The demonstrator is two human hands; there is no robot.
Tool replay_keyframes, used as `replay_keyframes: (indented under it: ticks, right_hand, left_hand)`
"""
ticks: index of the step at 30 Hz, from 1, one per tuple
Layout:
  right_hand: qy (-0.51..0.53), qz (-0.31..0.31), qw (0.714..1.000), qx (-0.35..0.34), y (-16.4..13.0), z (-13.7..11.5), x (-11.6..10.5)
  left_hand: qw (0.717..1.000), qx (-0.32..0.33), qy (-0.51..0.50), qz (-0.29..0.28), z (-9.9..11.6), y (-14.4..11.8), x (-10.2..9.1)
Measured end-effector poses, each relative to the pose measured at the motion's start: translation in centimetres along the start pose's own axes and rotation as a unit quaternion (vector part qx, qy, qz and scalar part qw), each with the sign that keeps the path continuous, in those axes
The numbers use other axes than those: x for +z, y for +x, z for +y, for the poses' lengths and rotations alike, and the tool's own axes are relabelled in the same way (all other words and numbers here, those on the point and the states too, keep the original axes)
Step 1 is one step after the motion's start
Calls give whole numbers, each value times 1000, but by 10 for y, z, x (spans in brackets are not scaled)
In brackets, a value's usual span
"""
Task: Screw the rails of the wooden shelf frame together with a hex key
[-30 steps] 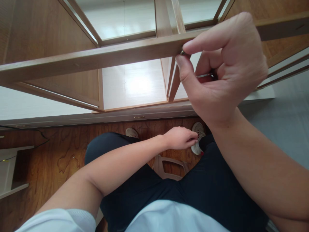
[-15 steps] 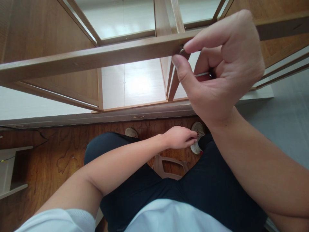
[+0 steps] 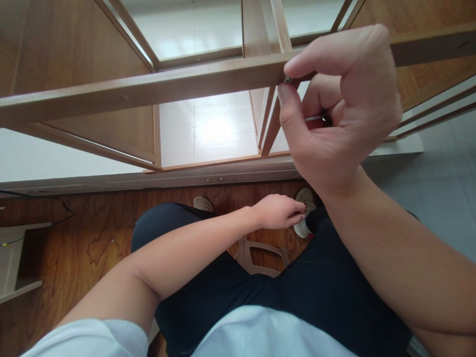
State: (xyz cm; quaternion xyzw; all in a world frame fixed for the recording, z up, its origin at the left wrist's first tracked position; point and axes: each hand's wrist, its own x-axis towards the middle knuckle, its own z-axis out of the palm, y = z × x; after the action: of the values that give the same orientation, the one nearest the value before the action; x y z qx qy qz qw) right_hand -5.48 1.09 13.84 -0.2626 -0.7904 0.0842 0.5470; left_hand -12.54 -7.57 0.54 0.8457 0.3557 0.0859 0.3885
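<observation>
My right hand [image 3: 345, 109] is raised at the wooden furniture frame, closed, with thumb and forefinger pinching a small metal screw [image 3: 287, 79]. The screw sits at the front face of the long wooden rail [image 3: 208, 82], where an upright divider [image 3: 273, 124] meets it. A thin metal piece [image 3: 314, 118] shows by the curled fingers; its kind is unclear. My left hand [image 3: 277, 210] hangs low over my lap, fingers curled and thumb close to them. Whatever may be in its fingertips is too small to name.
Wooden side panels [image 3: 96, 84] stand left and right in the frame, which rests on a white surface [image 3: 219, 126]. Below are a brown stool [image 3: 247, 255], my shoes [image 3: 203, 203] and the wood floor [image 3: 100, 238]. A white shelf unit [image 3: 15, 263] and a black cable [image 3: 63, 206] are at left.
My right thumb and forefinger have shifted slightly and now cover more of the screw. The view has moved a little; my left hand stays in place.
</observation>
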Motion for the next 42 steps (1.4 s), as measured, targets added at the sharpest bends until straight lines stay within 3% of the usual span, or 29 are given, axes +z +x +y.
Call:
replay_keyframes:
  ticks: [26, 42]
  right_hand:
    - [13, 16, 1000, 23, 0, -3, 1]
    - [12, 8, 1000, -8, 3, 0, 1]
  left_hand:
    - [1000, -5, -7, -3, -1, 0, 1]
    - [1000, -10, -13, -12, 0, 0, -2]
